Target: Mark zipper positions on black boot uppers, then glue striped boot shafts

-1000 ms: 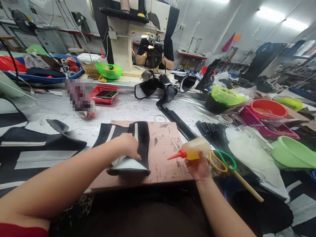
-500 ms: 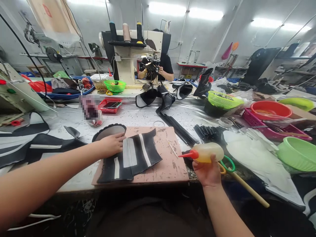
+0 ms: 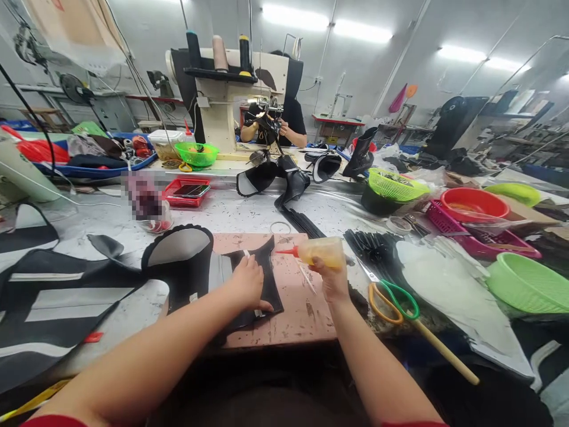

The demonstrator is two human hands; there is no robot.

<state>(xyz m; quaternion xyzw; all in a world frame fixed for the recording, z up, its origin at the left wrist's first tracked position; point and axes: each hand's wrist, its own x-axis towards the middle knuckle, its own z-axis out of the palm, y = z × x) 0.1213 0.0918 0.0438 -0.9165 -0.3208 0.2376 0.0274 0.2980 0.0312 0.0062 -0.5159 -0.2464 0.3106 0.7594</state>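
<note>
Passage exists over a bare strip of the pink board (image 3: 297,323), right of the black panel (image 3: 271,281), with 1 thin white stick (image 3: 307,280) lying on it. The bottle (image 3: 326,252) in the right hand (image 3: 332,280) obstructs the strip's far end. The left hand (image 3: 249,283) and forearm (image 3: 164,350) bar approach from the left. Scissors (image 3: 383,286) and piled black strips (image 3: 376,252) obstruct beyond the right edge.

The bottle (image 3: 329,251) is smooth plastic, the matt black piece (image 3: 270,283) seemingly leather.
</note>
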